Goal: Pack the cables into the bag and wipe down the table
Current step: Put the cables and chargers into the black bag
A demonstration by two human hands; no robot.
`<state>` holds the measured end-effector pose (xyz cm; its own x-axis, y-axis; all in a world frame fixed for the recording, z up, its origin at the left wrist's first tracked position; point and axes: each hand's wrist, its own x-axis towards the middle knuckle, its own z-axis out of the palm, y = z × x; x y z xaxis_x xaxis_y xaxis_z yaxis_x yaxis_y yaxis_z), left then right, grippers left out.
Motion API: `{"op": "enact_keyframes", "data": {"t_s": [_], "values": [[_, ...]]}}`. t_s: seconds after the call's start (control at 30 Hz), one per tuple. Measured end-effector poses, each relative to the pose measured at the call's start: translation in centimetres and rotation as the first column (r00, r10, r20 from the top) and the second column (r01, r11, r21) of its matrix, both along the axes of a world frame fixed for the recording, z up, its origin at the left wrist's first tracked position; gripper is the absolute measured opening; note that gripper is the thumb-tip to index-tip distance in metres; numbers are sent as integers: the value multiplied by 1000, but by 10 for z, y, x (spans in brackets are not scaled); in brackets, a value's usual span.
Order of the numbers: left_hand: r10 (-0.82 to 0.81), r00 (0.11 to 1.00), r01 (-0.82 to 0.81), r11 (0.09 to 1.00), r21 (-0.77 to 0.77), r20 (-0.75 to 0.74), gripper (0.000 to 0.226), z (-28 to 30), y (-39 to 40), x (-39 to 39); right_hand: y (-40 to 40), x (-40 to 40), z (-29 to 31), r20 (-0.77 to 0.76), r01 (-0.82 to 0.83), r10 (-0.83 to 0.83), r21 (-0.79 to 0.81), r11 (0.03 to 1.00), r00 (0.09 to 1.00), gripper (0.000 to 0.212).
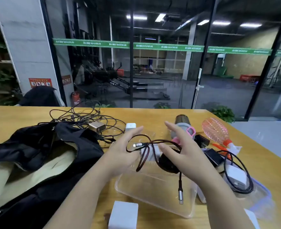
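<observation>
Head view: both hands (153, 156), fingers loosely spread, gripping braided cable (146, 151) above clear tray (154, 195).

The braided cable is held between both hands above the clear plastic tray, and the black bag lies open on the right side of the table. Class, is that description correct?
Not quite. The head view shows the black bag lying open on the left side of the table, not the right. The rest holds: the braided cable is held between the left hand and right hand above the clear plastic tray.

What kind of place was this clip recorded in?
Probably a gym's reception or lounge area: a yellow wooden table faces a glass wall with a green MAXIMUM banner strip, with black exercise machines behind.
</observation>
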<state>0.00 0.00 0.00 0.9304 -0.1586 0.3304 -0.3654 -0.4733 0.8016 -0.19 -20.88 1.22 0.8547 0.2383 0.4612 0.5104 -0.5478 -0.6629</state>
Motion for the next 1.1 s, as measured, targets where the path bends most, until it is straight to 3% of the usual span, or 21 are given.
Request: {"op": "enact_keyframes", "data": {"t_s": [0.07,0.2,0.33,0.43,0.53,0.67,0.87,1.1], "values": [[-77,993,85,993,78,-90,60,1,-1,6,1,3,0,-51,-54,49,-98,994,997,65],[-147,981,182,927,328,-127,65,2,2,12,-7,6,-4,-150,-108,76,-220,969,986,71],[-155,969,222,885,410,-191,73,5,2,15,-12,9,-4,-177,-129,84,-258,957,981,72],[-138,974,203,890,408,-182,83,4,-2,17,-10,8,-4,-208,-150,95,-267,952,973,86],[-86,991,117,917,382,-99,68,0,-5,22,-9,8,-6,-239,-169,100,-287,943,966,97],[-60,996,80,926,368,-66,63,-3,-9,25,-12,9,-5,-249,-170,93,-308,936,964,91],[-101,994,107,937,331,-34,55,-2,-13,22,-7,7,-11,-122,-80,41,-330,941,992,73],[-148,987,120,932,341,58,51,-10,-4,28,-3,12,-5,-36,-46,35,-365,930,999,68]]}}
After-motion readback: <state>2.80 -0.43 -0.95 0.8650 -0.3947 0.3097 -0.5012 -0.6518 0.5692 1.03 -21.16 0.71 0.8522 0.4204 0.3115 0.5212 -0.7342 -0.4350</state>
